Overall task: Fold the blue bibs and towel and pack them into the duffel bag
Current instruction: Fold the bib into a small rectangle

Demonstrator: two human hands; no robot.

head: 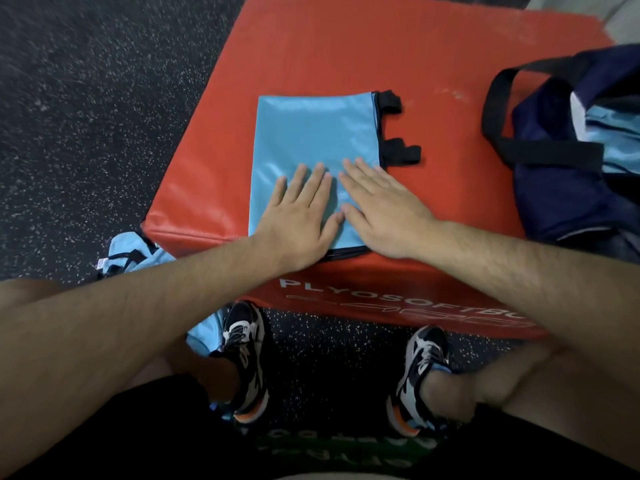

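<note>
A light blue bib [311,133] lies folded into a flat rectangle on the red plyo box [381,50], its black straps sticking out on the right side. My left hand [298,209] and my right hand [377,209] both press flat on the bib's near half, fingers straight, side by side. The navy duffel bag [568,181] stands open at the box's right edge, with light blue fabric [609,133] showing inside it. More blue bibs [138,254] lie crumpled on the floor to the left of the box, partly hidden by my left forearm.
The box sits on dark speckled rubber flooring [86,98]. My two feet in black and white trainers [246,358] stand in front of the box. The bag's black handle [498,98] loops up over the box top.
</note>
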